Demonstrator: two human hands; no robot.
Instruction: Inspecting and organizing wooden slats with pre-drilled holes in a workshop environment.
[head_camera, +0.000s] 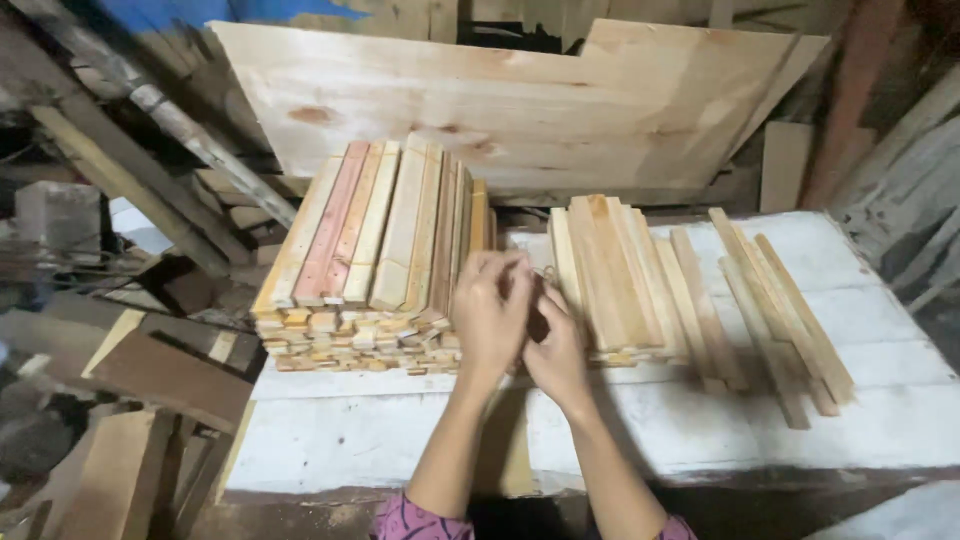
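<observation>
Head view. Both hands meet over the white-painted surface (860, 300), in the gap between the tall stack of wooden slats (375, 260) and the lower row of slats (610, 275) to its right. The left hand (492, 310) is curled, fingers bent inward and touching the right hand (555, 345), which is likewise curled with its back to the camera. What they pinch between them is hidden by the fingers; whether either hand grips a slat or some small item, I cannot tell.

Judgement: fine finger work of this kind is best kept close over the gap, wrists low, so that neither elbow nudges the tall stack, whose near ends sit uneven at the surface edge.

Pose: both forearms rise from the bottom of the frame and converge, wrists nearly touching, patterned pink cuffs (410, 522) just visible.

A few loose slats (775, 310) lie fanned further right. A large plywood sheet (520, 100) leans behind; scrap boards (160, 375) crowd the left.
</observation>
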